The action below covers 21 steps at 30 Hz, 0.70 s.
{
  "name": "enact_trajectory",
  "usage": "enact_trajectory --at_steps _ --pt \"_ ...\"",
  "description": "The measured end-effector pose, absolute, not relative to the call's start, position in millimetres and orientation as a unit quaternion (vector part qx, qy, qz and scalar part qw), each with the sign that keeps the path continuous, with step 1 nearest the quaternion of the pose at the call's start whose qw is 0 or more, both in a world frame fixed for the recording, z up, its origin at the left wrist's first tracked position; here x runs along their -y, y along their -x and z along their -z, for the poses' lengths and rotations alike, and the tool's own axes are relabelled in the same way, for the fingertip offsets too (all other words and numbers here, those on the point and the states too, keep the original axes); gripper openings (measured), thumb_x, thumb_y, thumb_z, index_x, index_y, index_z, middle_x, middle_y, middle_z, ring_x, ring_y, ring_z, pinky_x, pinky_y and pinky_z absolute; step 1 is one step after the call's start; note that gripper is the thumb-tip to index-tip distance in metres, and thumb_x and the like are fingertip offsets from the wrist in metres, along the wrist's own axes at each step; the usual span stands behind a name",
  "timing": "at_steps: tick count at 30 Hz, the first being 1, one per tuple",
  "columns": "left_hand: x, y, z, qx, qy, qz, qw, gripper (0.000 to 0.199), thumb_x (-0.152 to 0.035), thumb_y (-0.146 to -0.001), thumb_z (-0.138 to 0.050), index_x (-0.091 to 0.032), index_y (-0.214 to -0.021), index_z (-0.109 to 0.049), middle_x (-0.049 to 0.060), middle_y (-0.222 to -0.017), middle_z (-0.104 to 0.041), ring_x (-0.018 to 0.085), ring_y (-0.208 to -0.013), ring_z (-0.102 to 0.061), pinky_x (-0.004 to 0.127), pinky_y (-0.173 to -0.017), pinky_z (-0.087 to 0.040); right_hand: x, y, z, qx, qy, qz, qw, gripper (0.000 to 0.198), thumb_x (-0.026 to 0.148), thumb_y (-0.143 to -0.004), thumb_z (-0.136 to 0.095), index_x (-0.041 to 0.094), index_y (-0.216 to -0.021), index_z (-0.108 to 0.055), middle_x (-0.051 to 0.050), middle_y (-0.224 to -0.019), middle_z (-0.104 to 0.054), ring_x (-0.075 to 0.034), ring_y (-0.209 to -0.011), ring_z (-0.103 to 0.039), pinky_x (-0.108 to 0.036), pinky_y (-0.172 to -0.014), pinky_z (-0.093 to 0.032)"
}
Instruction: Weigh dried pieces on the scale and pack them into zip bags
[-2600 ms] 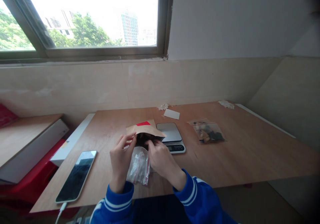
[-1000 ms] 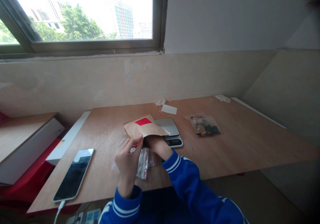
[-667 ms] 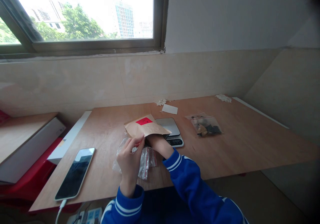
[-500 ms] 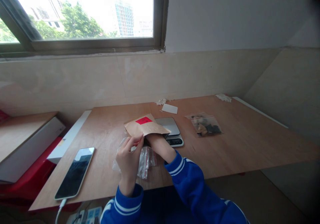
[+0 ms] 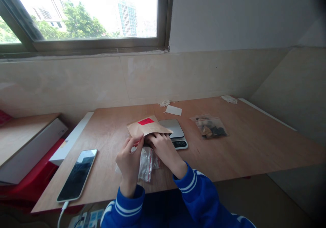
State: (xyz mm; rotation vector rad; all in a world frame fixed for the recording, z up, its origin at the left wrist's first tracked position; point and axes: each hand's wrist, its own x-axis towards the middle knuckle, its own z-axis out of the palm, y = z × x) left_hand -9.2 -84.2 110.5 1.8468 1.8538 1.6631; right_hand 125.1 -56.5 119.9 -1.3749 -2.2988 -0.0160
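A brown kraft paper bag (image 5: 137, 129) with a red label lies tilted over the table, its mouth facing me. My left hand (image 5: 129, 158) pinches the near edge of that mouth between thumb and fingers. Reaching into the opening from the right, my right hand (image 5: 166, 151) has its fingertips hidden inside, so what they touch does not show. Behind the bag's right side stands a kitchen scale (image 5: 174, 128), partly covered by it. Clear zip bags (image 5: 146, 168) with red seal strips lie beneath my hands.
On the right of the wooden table (image 5: 244, 146) lies a clear zip bag (image 5: 212, 129) of dark and tan pieces. A phone (image 5: 77, 175) with a plugged-in cable rests at the left. A white card (image 5: 173, 110) is at the back, and a power strip (image 5: 95, 217) sits below the front edge.
My right hand has drawn back toward me, partly out of the bag, so its knuckles now show. My left hand keeps its pinch on the bag's edge.
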Motion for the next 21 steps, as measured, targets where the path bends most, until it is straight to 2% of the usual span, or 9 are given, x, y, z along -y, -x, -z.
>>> enact_trajectory --at_steps 3,7,16,21 --pt "83.2 10.5 -113.3 -0.6 -0.587 -0.543 0.012 0.019 -0.04 -0.086 -0.063 -0.025 -0.088 -0.074 0.0 -0.081 -0.071 0.014 -0.066 -0.067 0.022 -0.059 -0.047 61.4 -128.1 -116.3 0.836 0.48 0.041 0.264 0.029 0.017 -0.094 -0.052 0.024 -0.119 -0.064 -0.009 -0.121 -0.065 -0.029 -0.11 -0.061 -0.045 -0.094 -0.05" --pt "80.5 11.6 -117.2 -0.602 -0.587 -0.541 0.007 0.019 -0.04 -0.086 -0.063 -0.025 -0.088 -0.074 0.0 -0.079 -0.071 0.014 -0.067 -0.067 0.022 -0.06 -0.047 65.7 -133.8 -112.9 0.827 0.471 0.059 0.3 0.026 0.021 -0.095 -0.051 0.024 -0.117 -0.065 -0.008 -0.112 -0.068 -0.026 -0.104 -0.062 -0.041 -0.091 -0.05" --pt "77.1 13.1 -123.2 -0.618 -0.585 -0.525 0.018 0.014 -0.037 -0.085 -0.066 -0.027 -0.09 -0.075 -0.002 -0.081 -0.071 0.012 -0.069 -0.068 0.021 -0.061 -0.044 65.7 -141.4 -101.4 0.801 0.434 0.135 0.391 0.028 0.02 -0.096 -0.052 0.025 -0.12 -0.064 -0.005 -0.111 -0.068 -0.021 -0.104 -0.061 -0.037 -0.097 -0.042" --pt "72.6 14.9 -125.6 -0.613 -0.598 -0.516 0.011 0.012 -0.036 -0.085 -0.067 -0.027 -0.089 -0.074 -0.003 -0.082 -0.071 0.011 -0.068 -0.068 0.019 -0.06 -0.043 62.5 -146.8 -105.4 0.803 0.417 0.147 0.4 0.025 0.019 -0.096 -0.053 0.025 -0.116 -0.066 -0.003 -0.108 -0.07 -0.02 -0.101 -0.061 -0.037 -0.099 -0.04"
